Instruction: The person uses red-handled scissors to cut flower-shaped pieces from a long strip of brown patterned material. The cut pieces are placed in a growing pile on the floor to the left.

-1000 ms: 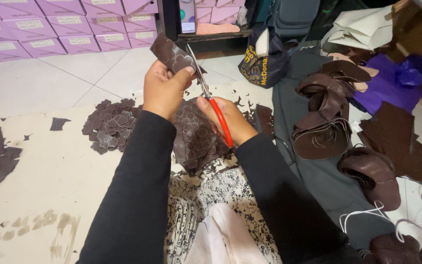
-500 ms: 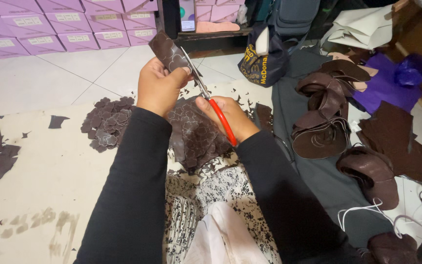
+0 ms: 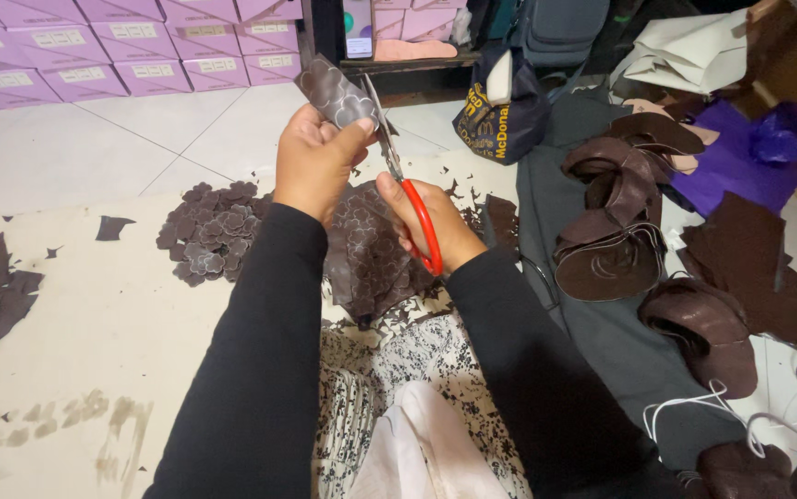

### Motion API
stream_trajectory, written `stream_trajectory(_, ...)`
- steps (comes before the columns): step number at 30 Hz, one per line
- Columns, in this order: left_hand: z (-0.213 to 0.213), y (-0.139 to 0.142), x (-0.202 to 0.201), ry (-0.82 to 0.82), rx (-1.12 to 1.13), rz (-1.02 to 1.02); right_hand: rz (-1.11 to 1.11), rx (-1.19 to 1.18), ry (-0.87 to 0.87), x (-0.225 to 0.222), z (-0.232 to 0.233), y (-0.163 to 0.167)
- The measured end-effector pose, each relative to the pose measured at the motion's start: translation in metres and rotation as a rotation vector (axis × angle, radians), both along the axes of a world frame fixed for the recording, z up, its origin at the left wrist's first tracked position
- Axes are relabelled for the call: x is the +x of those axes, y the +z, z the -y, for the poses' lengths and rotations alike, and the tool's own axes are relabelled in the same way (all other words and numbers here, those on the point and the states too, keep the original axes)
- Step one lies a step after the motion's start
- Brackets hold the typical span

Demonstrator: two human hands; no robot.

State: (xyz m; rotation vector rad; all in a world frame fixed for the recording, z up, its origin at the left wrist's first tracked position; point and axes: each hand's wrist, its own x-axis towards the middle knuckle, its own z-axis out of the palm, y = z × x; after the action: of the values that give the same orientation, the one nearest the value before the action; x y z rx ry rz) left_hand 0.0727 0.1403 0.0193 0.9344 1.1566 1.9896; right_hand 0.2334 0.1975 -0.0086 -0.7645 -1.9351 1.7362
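Observation:
My left hand (image 3: 313, 162) grips a long strip of dark brown leather (image 3: 336, 92) marked with pale flower outlines; the strip hangs down in front of me. My right hand (image 3: 437, 222) holds red-handled scissors (image 3: 405, 189), whose blades point up and touch the strip's right edge just beside my left thumb. Both arms wear black sleeves.
A heap of cut brown flower shapes (image 3: 211, 231) lies on the cream floor cloth to the left. Curled brown leather pieces (image 3: 615, 240) sit on grey fabric at right, with purple cloth (image 3: 740, 157) behind. Lilac boxes (image 3: 94, 46) line the back wall. A dark bag (image 3: 495, 111) stands ahead.
Both hands have shifted slightly up and left with the strip and scissors; the blades stay at the strip's edge.

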Motion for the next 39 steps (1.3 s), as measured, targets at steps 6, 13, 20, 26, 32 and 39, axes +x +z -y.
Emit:
stream_trajectory(6,0.001,0.001,-0.001,0.02,0.009,-0.171,0.081,-0.002,0.034,0.008,-0.004,0.004)
stream_trajectory(13,0.003,0.004,-0.007,0.002,-0.014,-0.182,0.119,0.018,0.056,0.01,-0.008,0.007)
stream_trajectory(20,0.009,0.005,-0.016,-0.038,-0.066,-0.22,0.165,0.097,0.122,0.015,-0.011,0.004)
stream_trajectory(26,0.014,0.007,-0.02,-0.03,-0.125,-0.28,0.181,0.144,0.12,0.012,-0.013,-0.001)
stream_trajectory(32,0.017,0.008,-0.02,-0.012,-0.16,-0.241,0.174,0.12,0.106,0.012,-0.015,-0.001)
stream_trajectory(39,0.016,0.01,-0.017,-0.068,-0.159,-0.232,0.112,0.131,0.192,0.015,-0.013,0.001)
